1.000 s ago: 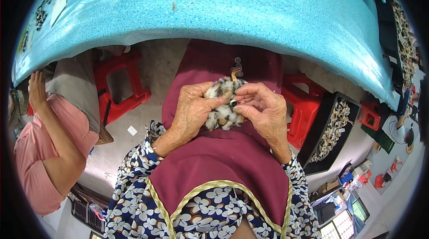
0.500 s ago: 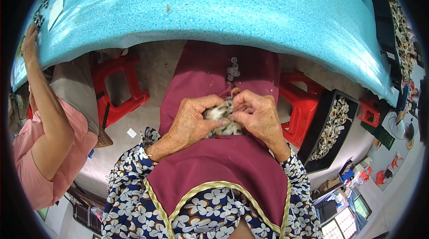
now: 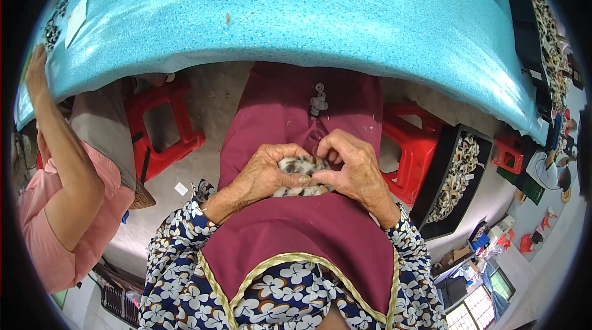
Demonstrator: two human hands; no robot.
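Over my lap, my left hand [image 3: 264, 173] is wrapped round a small furry plush piece [image 3: 295, 164], cream with black and tan spots. Its thumb presses on the front of it. At the piece's right edge, my right hand [image 3: 353, 168] is closed in a pinch, thumb meeting bent forefinger; the exact spot gripped is hidden by the fingers. More of the spotted fur shows below both thumbs. Several small whitish plastic discs [image 3: 318, 102] lie in a cluster on the maroon apron [image 3: 265, 105], beyond my hands.
Ahead stands a table with a glossy blue cover [image 3: 296, 15]. Red stools [image 3: 176, 121] are on both sides. To the right, a black tray [image 3: 431, 200] holds many spotted pieces. A person in a pink top [image 3: 92, 188] works at left near small dark pieces [image 3: 54, 31].
The furry piece has turned between my hands, and both hands have come slightly lower on the lap. My right fingers have curled more. The person at left has shifted a hand slightly.
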